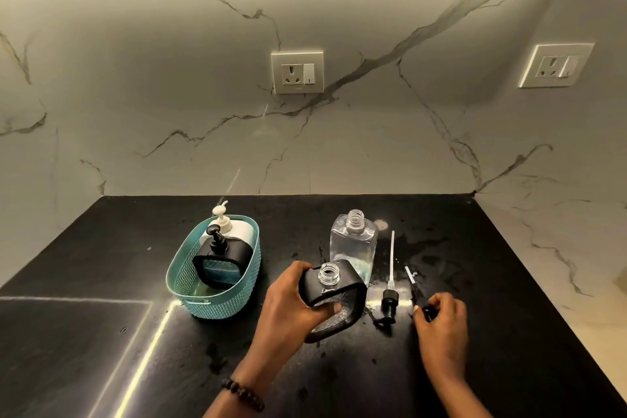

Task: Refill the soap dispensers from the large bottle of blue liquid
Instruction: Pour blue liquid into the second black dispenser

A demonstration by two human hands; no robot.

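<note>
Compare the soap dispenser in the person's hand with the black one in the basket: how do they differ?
The held dispenser has no pump, its neck open; the basket dispenser has its black pump on. The held one looks clear inside and is tilted in the left hand; the other shows blue and stands in the teal basket. Both have black frames.

A single head-worn camera looks forward and down from above the near edge of the black desk (441, 383), facing the marble wall (169, 95) (wide-angle, straight lines bow), hands close below.
</note>
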